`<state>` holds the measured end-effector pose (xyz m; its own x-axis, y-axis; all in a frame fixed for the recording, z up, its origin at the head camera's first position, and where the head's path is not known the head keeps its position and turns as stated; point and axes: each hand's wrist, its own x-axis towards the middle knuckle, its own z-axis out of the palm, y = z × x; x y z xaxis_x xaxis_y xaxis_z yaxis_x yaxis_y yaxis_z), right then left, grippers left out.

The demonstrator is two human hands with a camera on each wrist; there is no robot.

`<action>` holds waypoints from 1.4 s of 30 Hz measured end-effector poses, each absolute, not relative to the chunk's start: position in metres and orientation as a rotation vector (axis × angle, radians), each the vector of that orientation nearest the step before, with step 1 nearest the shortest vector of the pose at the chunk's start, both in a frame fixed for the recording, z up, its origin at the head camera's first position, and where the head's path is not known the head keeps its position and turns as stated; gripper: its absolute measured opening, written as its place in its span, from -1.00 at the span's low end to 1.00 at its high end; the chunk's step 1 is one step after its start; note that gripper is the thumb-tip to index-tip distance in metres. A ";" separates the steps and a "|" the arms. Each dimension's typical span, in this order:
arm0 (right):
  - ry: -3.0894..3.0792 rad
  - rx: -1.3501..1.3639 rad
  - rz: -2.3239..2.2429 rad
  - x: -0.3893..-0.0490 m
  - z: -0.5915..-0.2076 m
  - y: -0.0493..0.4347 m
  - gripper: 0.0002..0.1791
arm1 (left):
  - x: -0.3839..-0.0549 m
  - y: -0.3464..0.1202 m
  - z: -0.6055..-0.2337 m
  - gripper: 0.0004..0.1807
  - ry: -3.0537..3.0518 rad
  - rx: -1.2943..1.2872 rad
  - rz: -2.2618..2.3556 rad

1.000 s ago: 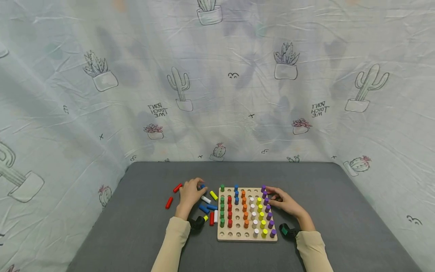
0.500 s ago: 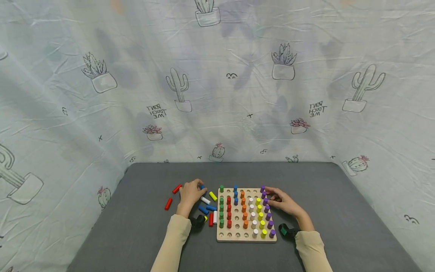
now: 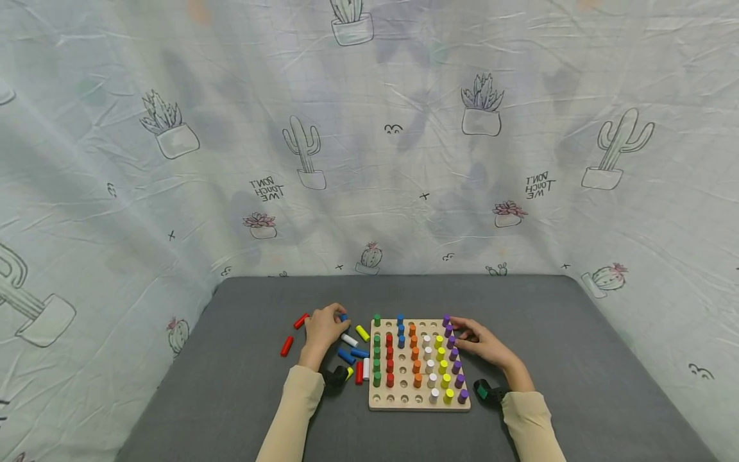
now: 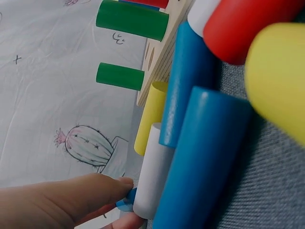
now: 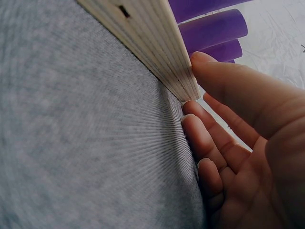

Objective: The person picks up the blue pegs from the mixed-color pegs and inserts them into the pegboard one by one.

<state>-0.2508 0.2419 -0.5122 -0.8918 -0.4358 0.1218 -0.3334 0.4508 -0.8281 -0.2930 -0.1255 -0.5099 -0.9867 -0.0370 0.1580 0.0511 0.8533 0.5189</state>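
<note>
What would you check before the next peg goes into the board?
1. Left hand has a peg: ok, fingertips pinch a blue peg.
2. Right hand steadies the board: ok, thumb on its edge, fingers on the table.
3. Free holes in the blue column: ok, empty holes show below the three blue pegs.
4. Spare pegs within reach: ok, white peg and others lie by the left hand.
5. Board flat on the table: ok.
6. Grip firm: cannot tell.
</note>
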 end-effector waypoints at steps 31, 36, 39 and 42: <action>2.552 -0.671 -1.452 -0.267 -0.540 0.254 -0.42 | -0.288 -0.124 -0.504 -0.78 -2.756 -0.092 -1.024; 2.556 -0.689 -1.452 -0.267 -0.540 0.254 -0.43 | -0.285 -0.122 -0.501 -0.78 -2.739 -0.111 -1.069; 2.548 -0.688 -1.464 -0.266 -0.539 0.253 -0.43 | -0.284 -0.120 -0.500 -0.78 -2.733 -0.112 -1.081; 2.537 -0.689 -1.467 -0.266 -0.538 0.254 -0.43 | -0.283 -0.119 -0.498 -0.77 -2.725 -0.124 -1.086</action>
<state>-0.2665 0.2539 -0.5380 -0.8873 -0.4474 0.1119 -0.3202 0.4228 -0.8478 -0.2829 -0.1189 -0.4976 -0.9754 0.0020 0.2202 0.1529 0.7258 0.6707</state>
